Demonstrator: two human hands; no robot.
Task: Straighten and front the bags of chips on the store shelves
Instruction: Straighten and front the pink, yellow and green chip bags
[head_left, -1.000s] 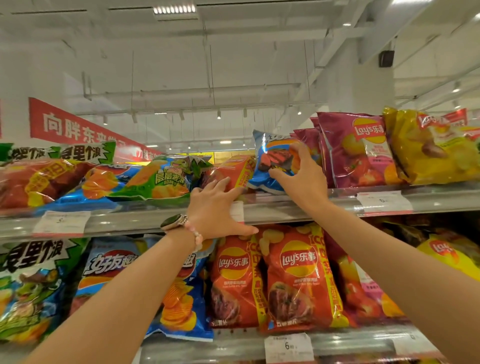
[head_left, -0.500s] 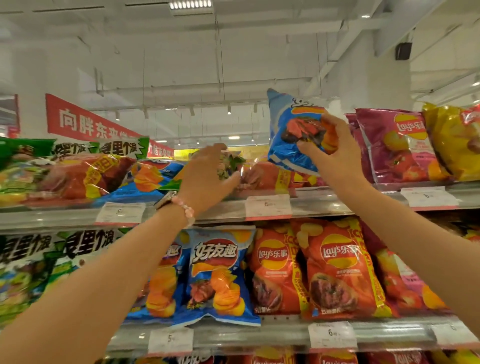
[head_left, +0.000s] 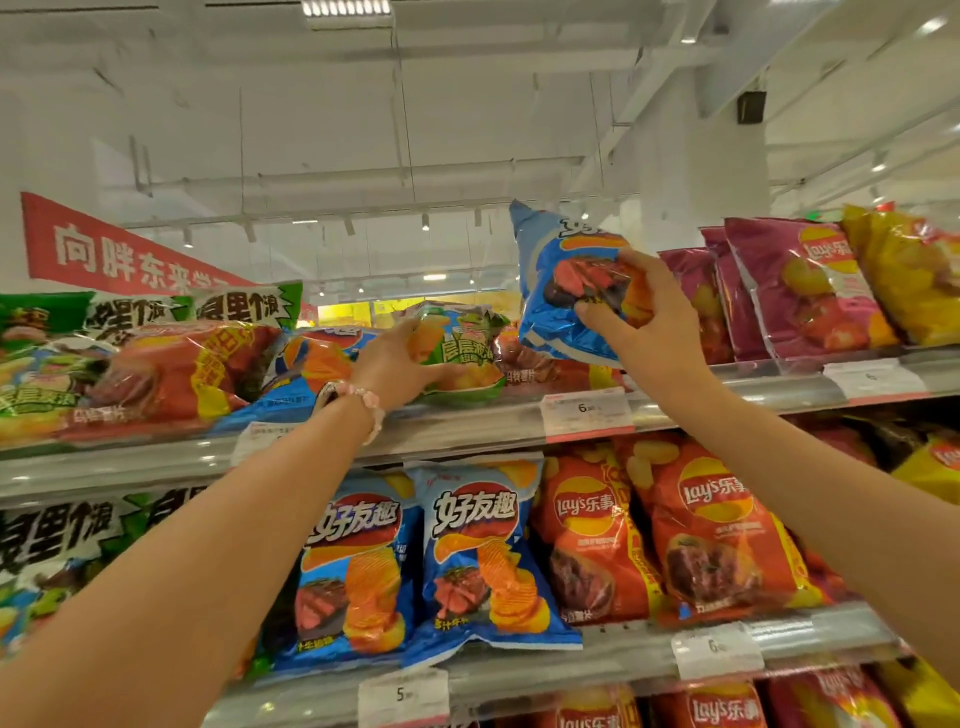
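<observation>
My right hand (head_left: 641, 322) grips a blue chip bag (head_left: 558, 283) and holds it upright, lifted above the top shelf (head_left: 467, 423). My left hand (head_left: 395, 364) reaches onto that shelf and holds a green chip bag (head_left: 465, 345) that lies flat among other toppled bags. Under the lifted blue bag a red bag (head_left: 550, 366) lies on its side. Left of my left hand, a blue bag (head_left: 311, 374) and a red bag (head_left: 182, 371) also lie flat.
Purple Lay's bags (head_left: 795, 291) and a yellow bag (head_left: 909, 275) stand at the top right. The shelf below holds upright blue bags (head_left: 478, 551) and red Lay's bags (head_left: 706, 530). Price tags (head_left: 587, 413) line the shelf rails. Green bags (head_left: 47, 358) fill the left.
My right hand has raised the blue bag off the top shelf and holds it higher. My left hand has moved from the shelf rail up onto the green bag.
</observation>
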